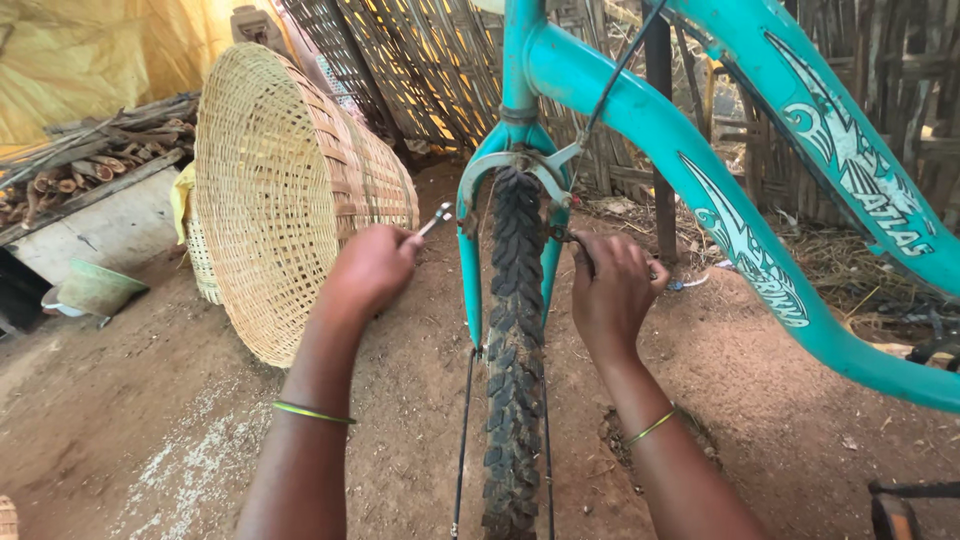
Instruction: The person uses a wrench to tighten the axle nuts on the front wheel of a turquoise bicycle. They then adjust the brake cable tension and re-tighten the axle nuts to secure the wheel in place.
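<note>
Both your forearms reach forward and slightly inward, one on each side of the knobbly front tyre point(514, 330) of the turquoise bicycle frame point(640, 120). Your left hand point(370, 268) is curled into a fist around the handle of a small metal spanner point(434, 219), whose shiny head pokes out above your knuckles and points up and to the right, ending just beside the left arm of the brake caliper point(520, 165) without clearly touching it. The wrist is bent a little upward, with a thin green bangle point(312, 412) further down the forearm. Your right hand point(612, 290) is on the other side of the wheel, back of the hand toward you, fingers bunched and pressed in against the right leg of the fork point(552, 270) just below the caliper; whether it grips something small there is hidden by the fingers. That wrist is straight and carries a bangle of its own. To the left of your left hand a large woven basket point(285, 190) lies tipped on its side on the dirt floor point(150, 430).
</note>
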